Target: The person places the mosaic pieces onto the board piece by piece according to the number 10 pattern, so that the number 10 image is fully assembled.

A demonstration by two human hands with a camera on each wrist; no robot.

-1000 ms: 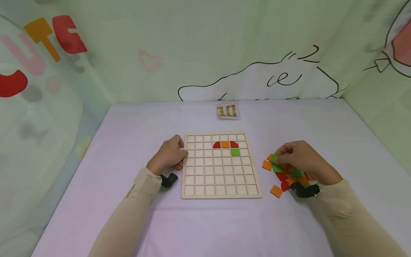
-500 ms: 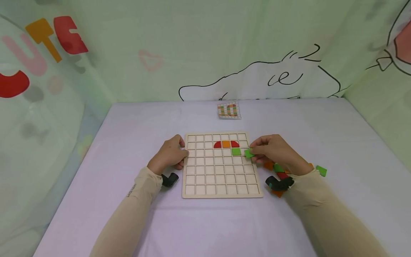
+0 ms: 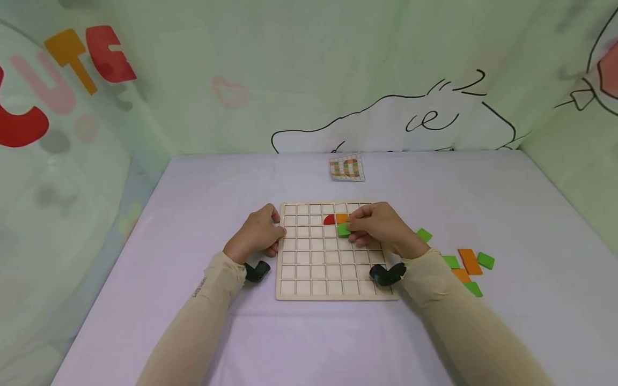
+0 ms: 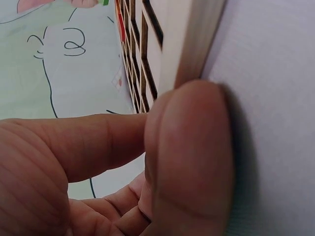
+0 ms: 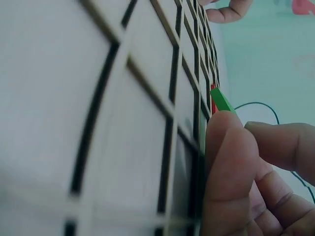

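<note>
A square wooden grid board (image 3: pixel 314 273) lies mid-table. My left hand (image 3: pixel 256 230) grips its left edge; in the left wrist view, thumb and fingertip (image 4: pixel 192 147) meet right at the board's corner. My right hand (image 3: pixel 381 228) pinches a green square tile (image 3: pixel 344 230) between thumb and forefinger, close over the cell just in front of an orange tile (image 3: pixel 341 218). In the right wrist view that green tile (image 5: pixel 224 101) is tilted above the grid. A red quarter-round tile (image 3: pixel 330 220) sits left of the orange one. My right hand hides the tiles further right.
Several loose green and orange tiles (image 3: pixel 470 261) lie on the table right of the board, partly behind my right sleeve. A small card (image 3: pixel 347 167) with a coloured grid pattern lies behind the board. Patterned cloth (image 3: pixel 217 64) hangs at the back and sides.
My right hand picked a green tile from the loose pile and carried it left over the board, beside the placed tiles. The left hand stayed at the board's left edge.
</note>
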